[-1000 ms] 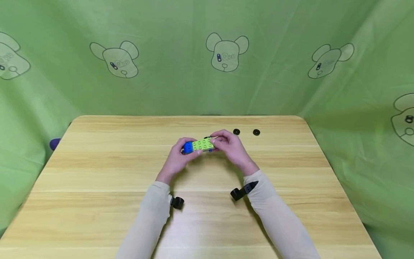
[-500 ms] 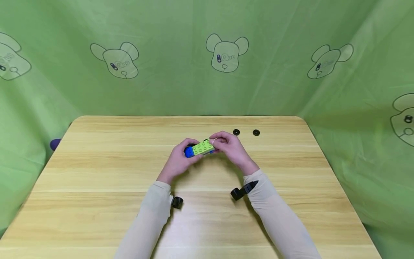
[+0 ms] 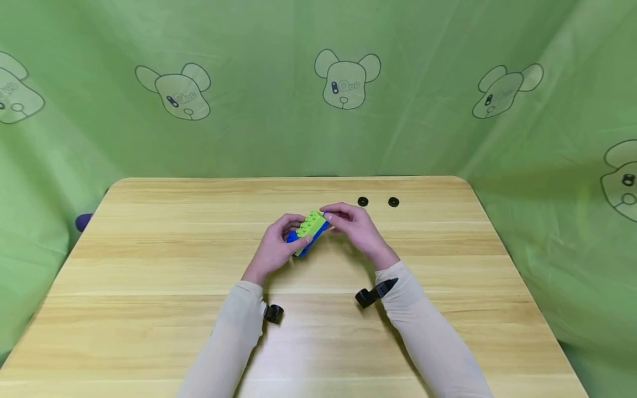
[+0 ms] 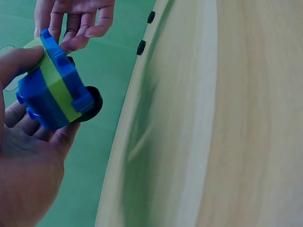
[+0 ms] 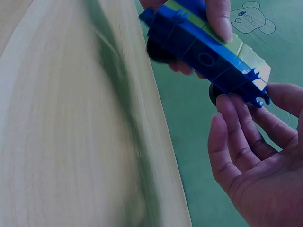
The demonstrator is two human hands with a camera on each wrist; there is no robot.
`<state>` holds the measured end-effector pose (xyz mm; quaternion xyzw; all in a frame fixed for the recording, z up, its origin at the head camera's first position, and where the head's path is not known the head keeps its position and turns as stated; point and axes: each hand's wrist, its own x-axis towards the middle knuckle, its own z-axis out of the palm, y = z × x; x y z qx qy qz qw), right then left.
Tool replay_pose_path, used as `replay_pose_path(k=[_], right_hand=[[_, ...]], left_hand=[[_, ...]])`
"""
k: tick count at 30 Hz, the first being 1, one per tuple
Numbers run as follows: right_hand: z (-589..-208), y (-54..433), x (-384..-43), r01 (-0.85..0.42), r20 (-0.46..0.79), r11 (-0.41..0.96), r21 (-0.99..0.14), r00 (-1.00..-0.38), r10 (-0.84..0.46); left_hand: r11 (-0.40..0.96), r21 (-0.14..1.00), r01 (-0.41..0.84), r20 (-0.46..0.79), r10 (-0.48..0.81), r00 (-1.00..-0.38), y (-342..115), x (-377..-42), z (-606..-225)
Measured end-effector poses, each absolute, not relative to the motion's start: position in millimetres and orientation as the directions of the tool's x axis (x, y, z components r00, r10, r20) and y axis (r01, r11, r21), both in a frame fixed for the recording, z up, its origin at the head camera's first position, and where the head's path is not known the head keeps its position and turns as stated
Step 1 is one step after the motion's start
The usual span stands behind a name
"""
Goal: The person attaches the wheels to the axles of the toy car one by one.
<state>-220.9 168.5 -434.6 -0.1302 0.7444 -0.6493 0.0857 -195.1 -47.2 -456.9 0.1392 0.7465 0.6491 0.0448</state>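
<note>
A toy car (image 3: 313, 223) built of bricks, with lime-green studded bricks on a blue base, is held up over the table between both hands. My left hand (image 3: 275, 244) grips its left end, thumb on the near side and fingers round the far side. At the other end my right hand (image 3: 359, 228) pinches the car between thumb and fingers. In the right wrist view the blue base (image 5: 203, 56) faces the camera, and black wheels (image 5: 161, 50) show along its far side. The left wrist view shows one black wheel (image 4: 94, 105) under the blue end.
Two loose black wheels (image 3: 363, 202) lie apart near the back edge of the wooden table (image 3: 164, 265), beyond the right hand. A green curtain (image 3: 259, 127) with mouse-head drawings surrounds the table. Each sleeve carries a black wrist camera (image 3: 365, 297).
The toy car has been turned in the hands. Its left end has come down toward me, and its blue near side now shows. Both hands have stayed nearly in place.
</note>
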Motion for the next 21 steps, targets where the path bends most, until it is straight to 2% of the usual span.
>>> replay_pose_path(k=[10,21], right_hand=[[-434.9,166.0,-220.4,-0.066,0.04,0.08,-0.995,-0.955,-0.295],[-432.3,162.6,-218.7,-0.071,0.024,0.134,-0.988,-0.946,-0.324]], left_hand=[[0.109,0.984,0.14,0.108,0.262,-0.959,-45.0,-196.9,-468.0],[0.055,0.994,0.096,0.077,0.277,-0.958,-45.7,-193.8,-466.6]])
